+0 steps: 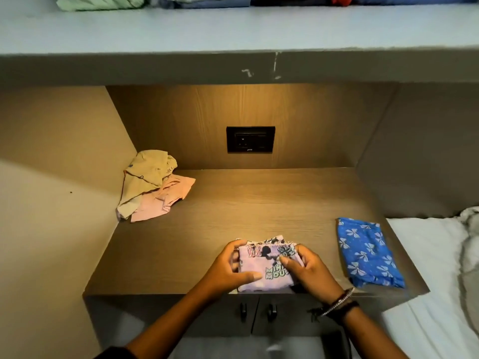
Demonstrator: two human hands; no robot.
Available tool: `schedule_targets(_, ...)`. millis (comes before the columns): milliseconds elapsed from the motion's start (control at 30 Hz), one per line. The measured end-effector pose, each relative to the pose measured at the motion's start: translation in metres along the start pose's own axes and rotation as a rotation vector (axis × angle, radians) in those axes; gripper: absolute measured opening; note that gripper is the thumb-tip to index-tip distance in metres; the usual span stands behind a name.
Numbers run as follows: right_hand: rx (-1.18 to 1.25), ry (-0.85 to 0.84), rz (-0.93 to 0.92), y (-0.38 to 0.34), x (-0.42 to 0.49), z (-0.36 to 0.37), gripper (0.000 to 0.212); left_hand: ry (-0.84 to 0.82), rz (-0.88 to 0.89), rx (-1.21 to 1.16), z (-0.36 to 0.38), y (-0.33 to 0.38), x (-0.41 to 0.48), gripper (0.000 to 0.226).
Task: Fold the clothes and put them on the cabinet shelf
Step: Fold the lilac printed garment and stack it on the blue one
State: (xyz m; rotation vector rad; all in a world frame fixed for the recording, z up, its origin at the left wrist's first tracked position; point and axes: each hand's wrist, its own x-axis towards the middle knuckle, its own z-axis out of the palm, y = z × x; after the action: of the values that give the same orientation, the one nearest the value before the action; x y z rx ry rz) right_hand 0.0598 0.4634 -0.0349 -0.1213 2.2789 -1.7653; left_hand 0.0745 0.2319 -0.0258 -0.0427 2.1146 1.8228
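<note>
Matt wood-grain cabinet top [259, 203], soft printed lilac cloth garment [267, 270], glossy black socket plate [250, 139].

my lilac cartoon-print shirt [267, 268] | blue cloth with white bows [368, 252] | beige top [145, 177] | pink garment [166, 198]

A bedroom in a home. Built-in wooden niche [259, 203] lit warmly from above, with a black wall socket [250, 139] set in its back panel. Cabinet doors [256, 317] with small dark knobs just below the niche. Pale shelf [233, 29] overhead, stacked with folded clothes [103, 2] in green, blue and red. Bed [427, 268] with white sheet and rumpled bedding close against the right side. Small household garments on the wooden surface: a loose beige and pink heap [153, 185] in the left corner, a folded blue bow-print piece [368, 251] at right, a lilac cartoon-print piece [264, 265] at front, held by two bare hands.
</note>
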Motion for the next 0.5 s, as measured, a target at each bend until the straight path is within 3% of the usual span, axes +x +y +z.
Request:
schedule_targets(100, -0.051, 0.204, 0.036, 0.004, 0.005, 0.012, 0.008, 0.090, -0.119, 0.050, 0.001, 0.001, 0.017, 0.076)
schedule_targets(167, -0.265, 0.347, 0.053, 0.008, 0.006, 0.019, 0.010, 0.164, -0.130, 0.102, 0.006, -0.003, 0.022, 0.073)
schedule_targets(333, -0.794, 0.439, -0.014, 0.008, 0.002, 0.028, 0.054, 0.313, -0.109, 0.183, 0.022, -0.018, 0.027, 0.067)
schedule_targets(400, -0.959, 0.401, -0.180, 0.007, 0.000, 0.026, 0.056, 0.337, -0.136, 0.192, 0.028, -0.019, 0.027, 0.067)
schedule_targets(500, -1.195, 0.097, -0.440, 0.012, -0.004, 0.021, 0.053, 0.427, -0.157, 0.361, 0.031, -0.014, 0.026, 0.074)
